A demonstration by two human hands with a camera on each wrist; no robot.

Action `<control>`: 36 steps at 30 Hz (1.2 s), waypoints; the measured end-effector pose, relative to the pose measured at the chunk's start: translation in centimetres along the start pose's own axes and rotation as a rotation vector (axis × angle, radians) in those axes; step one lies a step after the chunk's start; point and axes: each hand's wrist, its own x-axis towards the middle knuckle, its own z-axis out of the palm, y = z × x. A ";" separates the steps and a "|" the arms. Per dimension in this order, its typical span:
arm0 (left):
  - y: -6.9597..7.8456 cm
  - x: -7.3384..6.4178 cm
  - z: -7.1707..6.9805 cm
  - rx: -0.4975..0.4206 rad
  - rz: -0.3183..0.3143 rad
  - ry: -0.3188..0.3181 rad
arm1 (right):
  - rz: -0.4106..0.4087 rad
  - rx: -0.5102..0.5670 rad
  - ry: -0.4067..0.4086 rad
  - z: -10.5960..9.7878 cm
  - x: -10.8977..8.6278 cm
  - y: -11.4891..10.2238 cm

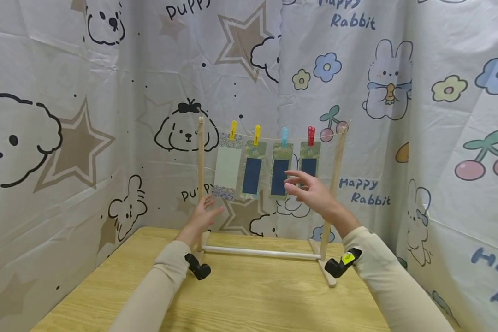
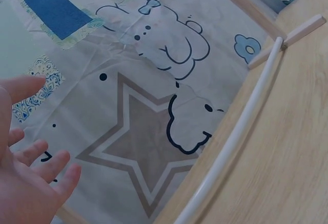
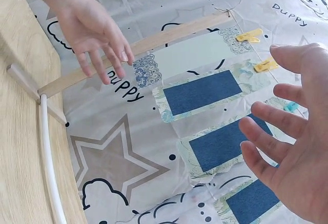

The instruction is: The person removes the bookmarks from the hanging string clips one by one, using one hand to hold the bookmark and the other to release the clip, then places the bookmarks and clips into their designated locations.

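Note:
Four paper cards hang in a row from a string (image 1: 269,139) tied between two wooden posts. The leftmost is a pale green card (image 1: 227,167) with patterned ends, under a yellow clothespin (image 1: 233,131). Beside it hang a navy-centred card (image 1: 252,175) on another yellow clothespin (image 1: 257,135), one (image 1: 280,177) on a blue clothespin (image 1: 284,137), and one (image 1: 309,159) on a red clothespin (image 1: 311,136). My left hand (image 1: 201,216) is near the pale card's lower end, fingers spread, holding nothing. My right hand (image 1: 311,191) overlaps the right-hand cards in the head view, fingers loosely bent, nothing held.
The wooden frame has a left post (image 1: 201,161), a right post (image 1: 334,184) and a white bar (image 1: 261,252) low between its feet. It stands on a wood-grain table (image 1: 257,295). A printed cloth (image 1: 240,92) surrounds the table at the back and sides.

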 end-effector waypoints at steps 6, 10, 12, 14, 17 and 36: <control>0.1 0.9 0.0 -0.017 0.013 0.010 | -0.003 0.002 -0.002 0.2 0.3 0.1; 0.2 1.1 0.1 -0.024 0.019 0.017 | -0.002 0.004 -0.016 0.4 0.6 0.1; 0.2 1.3 0.2 -0.029 0.010 0.016 | -0.001 0.009 -0.014 0.5 0.8 0.0; 0.2 1.4 0.2 -0.031 0.000 0.011 | -0.007 0.017 -0.009 0.6 1.0 -0.1; 0.2 1.7 0.3 -0.040 -0.005 0.007 | -0.010 0.037 0.001 0.6 1.4 -0.2; 0.7 2.3 0.7 -0.059 0.001 0.032 | -0.010 0.111 -0.020 1.4 3.2 -1.4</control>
